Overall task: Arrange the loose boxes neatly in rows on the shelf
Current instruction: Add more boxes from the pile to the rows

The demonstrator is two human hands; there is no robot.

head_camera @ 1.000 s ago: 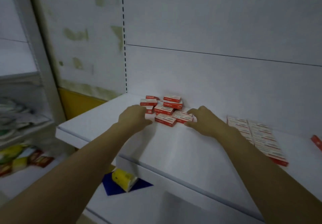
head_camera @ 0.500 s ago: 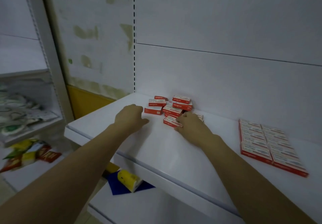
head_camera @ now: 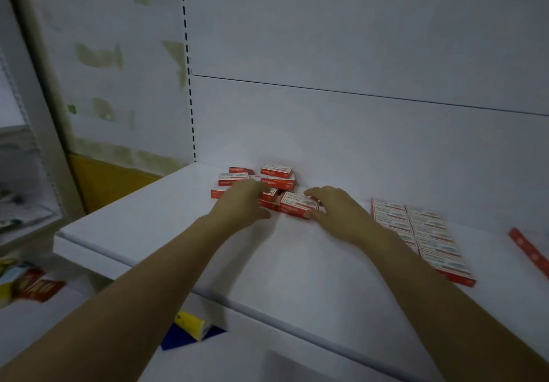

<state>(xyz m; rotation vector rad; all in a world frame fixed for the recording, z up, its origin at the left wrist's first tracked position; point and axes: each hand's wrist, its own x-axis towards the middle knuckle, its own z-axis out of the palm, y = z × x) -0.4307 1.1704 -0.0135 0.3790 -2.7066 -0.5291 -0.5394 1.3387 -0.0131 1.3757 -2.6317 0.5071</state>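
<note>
Loose boxes (head_camera: 276,178) lie between left hand (head_camera: 242,200) and right hand (head_camera: 338,212), which pinches 1.

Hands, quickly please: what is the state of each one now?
Left hand: on the pile of loose boxes; a grip cannot be told.
Right hand: pinches the front box between thumb and fingers.

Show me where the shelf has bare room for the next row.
Bare shelf runs along the front edge, under both forearms, and left of the loose pile. A bare strip lies between the right hand and the neat rows. The back by the wall is crowded: pile, left hand, and the box the right hand grips.
</note>
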